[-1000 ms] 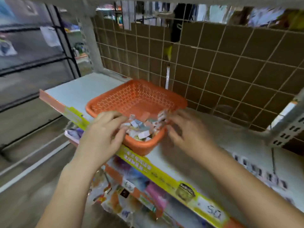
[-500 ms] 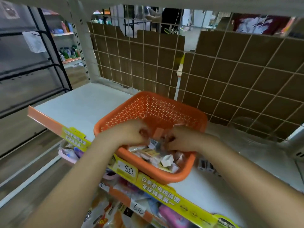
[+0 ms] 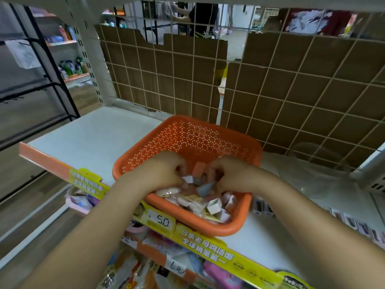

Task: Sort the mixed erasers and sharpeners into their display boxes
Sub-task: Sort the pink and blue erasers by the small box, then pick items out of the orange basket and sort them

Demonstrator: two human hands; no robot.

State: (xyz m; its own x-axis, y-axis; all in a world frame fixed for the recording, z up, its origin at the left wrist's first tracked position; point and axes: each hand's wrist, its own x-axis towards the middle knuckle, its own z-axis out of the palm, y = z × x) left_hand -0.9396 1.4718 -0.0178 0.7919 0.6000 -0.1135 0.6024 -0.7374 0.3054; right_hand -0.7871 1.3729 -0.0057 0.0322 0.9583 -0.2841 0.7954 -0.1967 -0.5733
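Observation:
An orange perforated basket (image 3: 193, 138) sits on the white shelf (image 3: 89, 138), hanging slightly over its front edge. Inside lies a heap of small erasers and sharpeners (image 3: 208, 202) in white, pink and blue-grey. Both my hands reach into the heap. My left hand (image 3: 164, 171) has its fingers curled down among the pieces, touching a small white one. My right hand (image 3: 231, 174) is curled the same way beside it, over a blue-grey piece. What each hand grips is hidden by the fingers.
A wire grid backed with brown cardboard (image 3: 270, 90) closes the shelf's back. Small dark-and-white items (image 3: 260, 207) stand in a row to the basket's right. A yellow price strip (image 3: 208, 249) runs along the shelf's front edge, with packaged goods below. A person stands behind the grid.
The view has moved closer and the basket now sits nearer the middle. Both hands went from the basket's near rim into the heap and curled tighter.

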